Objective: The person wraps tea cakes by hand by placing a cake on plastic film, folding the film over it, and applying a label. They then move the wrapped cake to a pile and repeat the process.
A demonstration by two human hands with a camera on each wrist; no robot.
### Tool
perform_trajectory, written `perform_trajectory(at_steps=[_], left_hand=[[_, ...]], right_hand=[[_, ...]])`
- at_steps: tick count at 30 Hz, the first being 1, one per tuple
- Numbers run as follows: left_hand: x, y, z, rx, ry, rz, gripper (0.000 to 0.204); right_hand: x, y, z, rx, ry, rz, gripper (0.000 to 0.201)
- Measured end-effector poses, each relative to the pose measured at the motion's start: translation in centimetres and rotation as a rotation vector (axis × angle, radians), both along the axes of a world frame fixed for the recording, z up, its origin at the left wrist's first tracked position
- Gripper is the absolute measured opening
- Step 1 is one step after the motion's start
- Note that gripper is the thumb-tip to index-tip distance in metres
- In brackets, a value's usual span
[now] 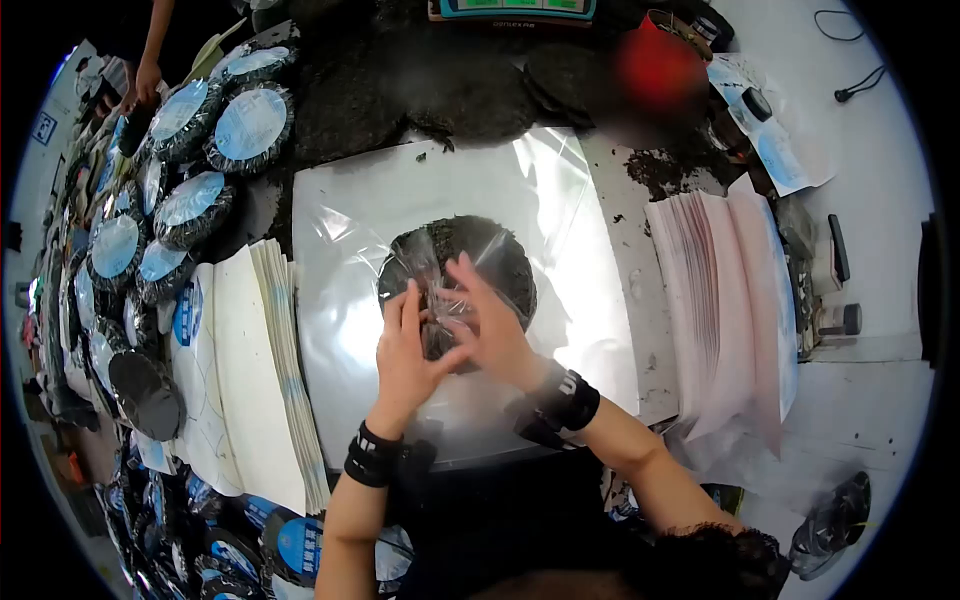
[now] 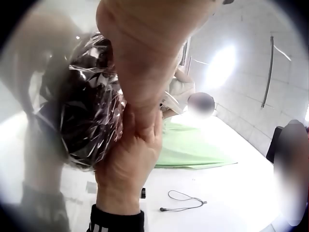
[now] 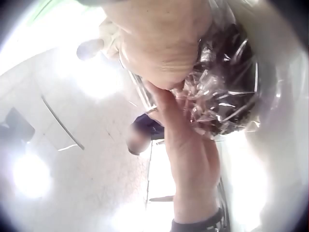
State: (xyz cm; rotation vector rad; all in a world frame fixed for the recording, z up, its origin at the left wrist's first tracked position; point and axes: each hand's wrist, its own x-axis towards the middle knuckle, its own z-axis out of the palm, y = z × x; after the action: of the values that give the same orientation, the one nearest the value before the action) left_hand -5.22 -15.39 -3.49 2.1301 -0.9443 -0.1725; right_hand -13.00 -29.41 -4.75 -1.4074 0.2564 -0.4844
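Observation:
A dark, rough round cake (image 1: 510, 265), leafy like dried seaweed, lies on a pale shiny sheet (image 1: 340, 220). Clear plastic film (image 1: 425, 265) is drawn up over its middle in a crumpled bunch. My left hand (image 1: 405, 355) holds the bunch from the left, fingers pointing away from me. From the right, my right hand (image 1: 497, 335) gathers the same film, its fingers blurred and spread over the folds. Both wrist views show the glossy wrapped cake (image 2: 89, 111) close beside the hands, with fingertips partly hidden. Each wrist wears a black band (image 1: 570, 400).
Wrapped discs with blue labels (image 1: 250, 125) pile up at left. Paper stacks stand on either side, a cream one (image 1: 260, 350) and a pinkish one (image 1: 710, 300). More dark cakes (image 1: 450, 95), a scale (image 1: 515, 8) and a red object (image 1: 660, 65) lie behind.

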Motion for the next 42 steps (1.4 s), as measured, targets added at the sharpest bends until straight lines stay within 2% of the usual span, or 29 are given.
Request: perform_trajectory(at_steps=[1,3,4,5,6,7,9,10,13,14,17,18,20,22,23,25,26,29,31,32,33,35,37,38,39,40,41,42], left_hand=[[0.7,-0.1,-0.5,0.032,-0.005,-0.008,0.09],[0.7,0.1,-1.5,0.076,-0.092,-0.041,0.081],[0.6,-0.2,-1.6,0.099,-0.149,-0.03,0.078],[0.4,-0.5,-1.6,0.121,-0.207,-0.023,0.075],[0.2,-0.8,-1.3,0.124,-0.107,0.006,0.061],[-0.1,-0.9,-1.1,0.116,-0.235,0.007,0.058],[-0.2,-0.9,-0.2,0.107,-0.504,0.01,0.051],[0.1,-0.9,1.7,0.099,-0.568,0.011,0.051],[0.7,-1.0,-0.9,-0.075,-0.275,0.07,0.056],[0.7,-0.8,-1.5,-0.117,0.044,0.067,0.07],[1.7,-0.9,-1.0,0.392,-0.129,-0.126,0.085],[2.2,-0.6,-1.3,0.343,-0.217,-0.195,0.101],[4.6,-1.3,2.3,0.14,-0.41,-0.259,0.102],[5.1,-2.0,1.3,0.058,-0.19,-0.22,0.105],[5.3,-2.3,0.8,0.011,-0.084,-0.194,0.106],[4.8,-3.8,0.5,0.281,0.056,-0.156,0.103],[4.5,-3.8,0.1,0.401,0.071,-0.21,0.094],[4.2,-2.9,-1.0,0.063,-0.436,-0.185,0.087],[3.8,-3.4,-1.0,-0.147,-0.13,-0.075,0.079],[4.2,-4.0,-0.9,-0.254,0.011,-0.023,0.075],[4.2,-3.9,-0.7,-0.208,0.002,-0.079,0.07],[4.4,-3.7,-0.5,-0.121,-0.018,-0.193,0.059],[4.6,-3.6,-1.6,-0.016,-0.255,-0.303,0.056],[4.2,-3.5,-1.1,-0.012,-0.248,-0.314,0.045],[3.8,-3.8,-0.9,-0.038,-0.297,-0.206,0.042],[3.8,-4.2,-1.1,-0.062,-0.352,-0.11,0.039],[3.8,-4.5,-1.6,-0.084,-0.406,-0.035,0.036],[3.6,-5.0,-3.4,-0.19,-0.314,0.027,0.038]], right_hand=[[-0.7,-0.4,-0.2,-0.331,-0.008,-0.049,0.062],[-3.2,-1.6,-1.0,-0.994,-0.036,-0.135,0.062],[-4.1,-2.0,-0.2,-1.123,0.079,-0.316,0.069],[-4.4,-2.0,1.0,-1.124,0.303,-0.47,0.083],[-4.1,-1.8,0.5,-1.15,0.445,-0.527,0.077],[-3.3,-1.5,-0.5,-1.169,0.585,-0.593,0.072],[-1.8,0.3,-2.3,-1.251,0.493,-0.424,0.07],[-1.4,0.5,-2.6,-1.45,0.437,-0.403,0.065],[-1.3,0.4,-1.5,-0.81,0.21,-0.195,0.057],[-1.0,0.4,-0.8,-0.686,0.189,-0.301,0.044],[-0.2,-2.0,-1.2,-0.897,0.525,-0.04,0.036],[0.3,-2.2,1.6,-0.96,0.671,0.133,0.033],[1.9,-5.3,5.0,-1.357,0.239,-0.105,0.034],[2.8,-6.2,2.2,-1.214,0.017,-0.203,0.039],[2.1,-5.1,1.2,-0.97,0.182,-0.167,0.041],[1.0,-4.0,0.1,-0.479,0.488,-0.09,0.045],[0.8,-4.5,0.6,-0.463,0.61,0.011,0.056],[2.9,-7.8,2.5,-1.099,0.168,-0.247,0.063],[4.9,-7.2,0.2,-0.918,0.044,-0.025,0.062],[4.0,-7.8,-1.7,-0.839,-0.005,0.112,0.06],[3.4,-8.2,-2.2,-0.758,-0.048,0.251,0.058],[1.9,-8.0,-3.5,-0.76,0.044,0.142,0.057],[2.4,-7.4,-2.1,-0.715,0.096,-0.047,0.057],[3.3,-6.3,-1.1,-0.654,0.11,-0.178,0.058],[3.8,-4.9,-0.1,-0.59,0.124,-0.311,0.059],[2.9,-2.6,0.5,-0.863,-0.027,-0.145,0.067],[1.3,0.5,1.5,-0.785,0.036,-0.184,0.063],[0.3,1.3,0.6,-0.785,0.064,-0.182,0.062]])
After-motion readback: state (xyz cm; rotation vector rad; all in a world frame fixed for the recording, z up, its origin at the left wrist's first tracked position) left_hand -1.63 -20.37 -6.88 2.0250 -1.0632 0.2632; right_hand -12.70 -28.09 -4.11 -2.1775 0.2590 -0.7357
